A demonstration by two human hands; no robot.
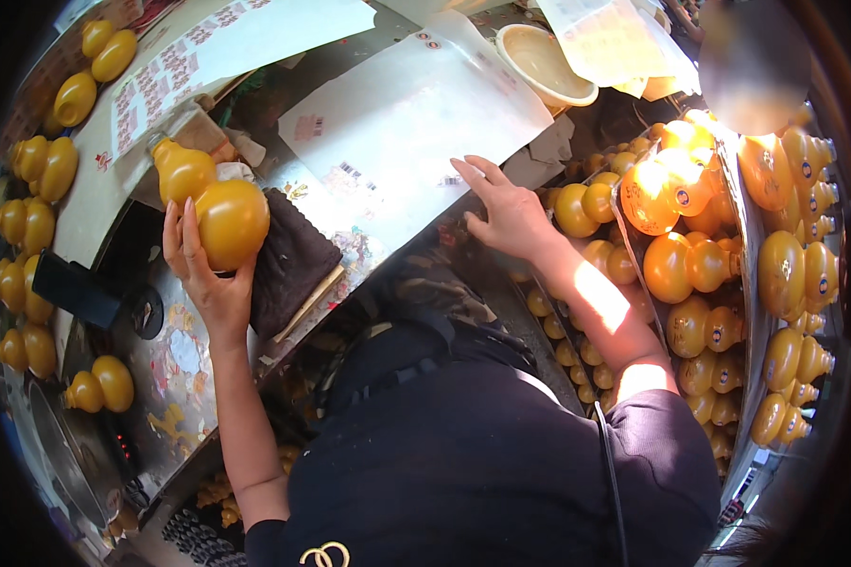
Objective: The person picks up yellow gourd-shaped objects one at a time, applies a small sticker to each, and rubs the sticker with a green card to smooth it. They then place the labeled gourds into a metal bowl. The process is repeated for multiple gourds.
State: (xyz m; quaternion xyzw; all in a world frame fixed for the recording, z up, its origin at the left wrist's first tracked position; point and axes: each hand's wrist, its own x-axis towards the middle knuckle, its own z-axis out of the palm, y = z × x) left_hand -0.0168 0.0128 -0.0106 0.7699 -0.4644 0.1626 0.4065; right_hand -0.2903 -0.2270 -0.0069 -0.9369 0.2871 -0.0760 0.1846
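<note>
My left hand (pixel 201 266) is wrapped round a yellow gourd-shaped bottle (pixel 225 223), gripping its wide lower bulb. The bottle is tilted, its narrow end with a clear tip pointing up and left. Under it sits a dark folded cloth (pixel 298 248) on a thin board. My right hand (pixel 504 206) is open at the near right edge of a large white sheet (pixel 397 123), thumb apart from the fingers. Small printed patches dot this sheet. Whether my right fingertips touch the sheet or hover over it, I cannot tell.
Racks at right hold many yellow gourd bottles (pixel 700 260). More bottles (pixel 24 222) stand along the left edge, and one (pixel 104 383) lies nearer. A phone-like dark object (pixel 74 288) stands at left. A pale basin (pixel 548 66) and printed sheets (pixel 227 47) lie at the back.
</note>
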